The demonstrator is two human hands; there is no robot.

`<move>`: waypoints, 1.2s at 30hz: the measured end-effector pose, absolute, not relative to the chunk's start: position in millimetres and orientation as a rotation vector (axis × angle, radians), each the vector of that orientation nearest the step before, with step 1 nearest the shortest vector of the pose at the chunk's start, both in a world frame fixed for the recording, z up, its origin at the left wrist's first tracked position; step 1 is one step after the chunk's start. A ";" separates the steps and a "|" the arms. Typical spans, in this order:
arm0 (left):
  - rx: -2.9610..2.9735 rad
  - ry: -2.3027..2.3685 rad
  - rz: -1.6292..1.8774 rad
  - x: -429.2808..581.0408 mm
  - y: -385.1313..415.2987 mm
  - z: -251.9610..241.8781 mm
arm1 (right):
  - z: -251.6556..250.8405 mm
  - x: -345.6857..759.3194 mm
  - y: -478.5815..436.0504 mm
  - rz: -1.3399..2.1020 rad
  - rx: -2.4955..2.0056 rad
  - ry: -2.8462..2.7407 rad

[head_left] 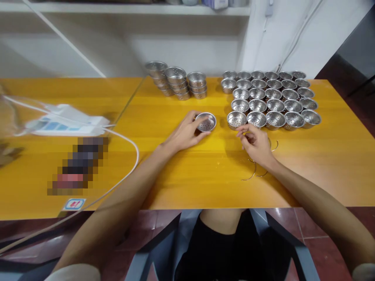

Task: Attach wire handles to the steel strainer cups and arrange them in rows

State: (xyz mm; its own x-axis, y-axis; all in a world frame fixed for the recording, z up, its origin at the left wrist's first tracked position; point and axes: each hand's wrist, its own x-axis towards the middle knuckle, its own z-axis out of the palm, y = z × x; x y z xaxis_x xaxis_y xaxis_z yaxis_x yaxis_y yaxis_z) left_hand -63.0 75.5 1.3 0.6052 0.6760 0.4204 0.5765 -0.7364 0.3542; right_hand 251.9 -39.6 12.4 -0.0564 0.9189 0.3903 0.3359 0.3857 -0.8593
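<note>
My left hand [187, 132] grips a small perforated metal cup [207, 124] on the yellow table, one finger over its rim and the thumb along the near side. My right hand [258, 146] is just in front of the closest row of cups, its fingers curled and the tips pinched together. Whether anything sits in that pinch is too small to make out. Several thin curved wires [253, 173] lie under and beside my right hand and wrist, partly hidden by it.
Rows of the same cups [275, 119] stand at the right. Stacked cups [175, 82] are at the back. A white power strip [70, 121] with a loose cable [137, 150] and a blurred-out object [80, 164] lie at the left. A shelf [131, 8] overhangs the back.
</note>
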 end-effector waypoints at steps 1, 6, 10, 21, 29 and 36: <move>2.623 1.067 0.840 -59.0 84.9 1.2 | 11.9 251.3 -40.4 0.703 -1.149 -1.633; 2.458 1.171 0.960 -19.9 142.4 1.9 | 10.9 248.8 -44.2 0.630 -1.148 -1.751; 2.343 1.230 1.074 15.4 181.4 -2.0 | 11.4 249.2 -44.3 0.529 -1.101 -1.881; 2.268 1.163 1.164 42.9 223.9 -21.2 | 9.4 248.0 -42.6 0.531 -1.017 -1.990; 2.301 1.141 1.179 38.0 216.2 -25.8 | 14.8 248.1 -45.0 0.598 -1.069 -1.989; 2.379 1.365 1.293 40.2 183.7 -2.4 | 21.0 246.6 -47.5 0.793 -1.037 -1.662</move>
